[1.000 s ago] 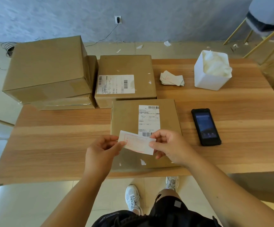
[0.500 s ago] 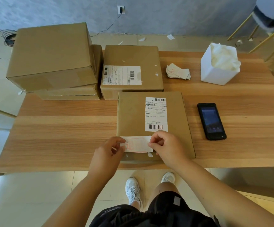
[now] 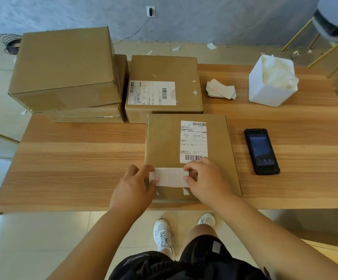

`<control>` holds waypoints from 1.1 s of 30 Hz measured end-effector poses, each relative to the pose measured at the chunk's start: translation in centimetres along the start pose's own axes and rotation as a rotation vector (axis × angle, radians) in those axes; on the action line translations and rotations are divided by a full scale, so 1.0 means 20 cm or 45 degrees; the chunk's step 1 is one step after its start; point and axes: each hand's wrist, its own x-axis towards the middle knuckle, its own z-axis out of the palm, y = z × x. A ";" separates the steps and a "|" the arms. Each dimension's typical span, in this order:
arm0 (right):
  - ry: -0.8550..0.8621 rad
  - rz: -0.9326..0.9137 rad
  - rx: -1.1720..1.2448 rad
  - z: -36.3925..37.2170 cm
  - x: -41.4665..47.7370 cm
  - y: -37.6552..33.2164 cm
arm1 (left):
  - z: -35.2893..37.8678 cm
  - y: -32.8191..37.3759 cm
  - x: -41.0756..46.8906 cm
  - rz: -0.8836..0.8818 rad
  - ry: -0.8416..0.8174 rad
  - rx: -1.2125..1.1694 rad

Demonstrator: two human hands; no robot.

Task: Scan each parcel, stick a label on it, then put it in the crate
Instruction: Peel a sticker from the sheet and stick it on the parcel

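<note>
Small white red-printed label (image 3: 169, 177) held on flat brown cardboard parcel (image 3: 164, 142), wooden table's (image 3: 83, 168) near edge.
Its ends are pinched by the left hand (image 3: 133, 188) and right hand (image 3: 206, 178). A black handheld scanner (image 3: 262, 151) is set at the parcel's 3 o'clock, brown cartons (image 3: 63, 63) at 11 o'clock.

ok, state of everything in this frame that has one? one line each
small label: lying low on the front parcel, held at both ends
left hand: pinches the label's left end
right hand: pinches its right end
front parcel: closed, flat on table, shipping label up
scanner: lying face up, screen lit
white bin: open, holds crumpled paper
big box: closed, stacked on another box
</note>
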 end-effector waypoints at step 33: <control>-0.095 0.467 0.444 -0.39 0.42 0.33 | 0.01 0.09 0.36 -0.557 -0.131 -0.631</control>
